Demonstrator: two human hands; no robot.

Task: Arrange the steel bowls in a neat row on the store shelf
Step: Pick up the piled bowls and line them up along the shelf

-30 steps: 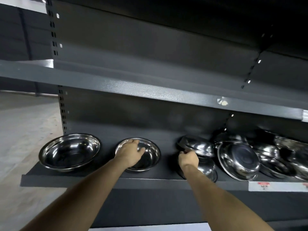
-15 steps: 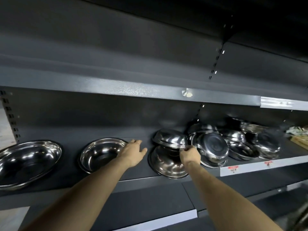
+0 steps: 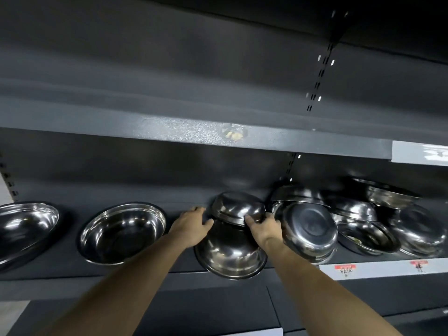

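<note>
Round, mirror-polished upturned steel bowl (image 3: 238, 208), base up and tilted, atop another steel bowl (image 3: 230, 253) on the matte dark shelf (image 3: 121, 277). Right hand (image 3: 263, 227) pinching its rim; left hand (image 3: 191, 224) flat-fingered against its side.

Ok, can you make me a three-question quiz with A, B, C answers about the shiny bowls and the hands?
1. Where do the two bowls already set in a row sit?
A. Left of the hands
B. On the top shelf
C. On the floor

2. What colour is the shelf?
A. White
B. Dark grey
C. Red

3. How does the bowl between the hands lie?
A. Mouth up
B. Upside down
C. Flat on the shelf board

Answers:
1 A: the far-left bowl and the second bowl sit mouth up, left of the left hand.
2 B: the shelf is dark grey.
3 B: the top bowl, in the right hand grip, shows its base and rests on a tilted lower bowl.
</note>
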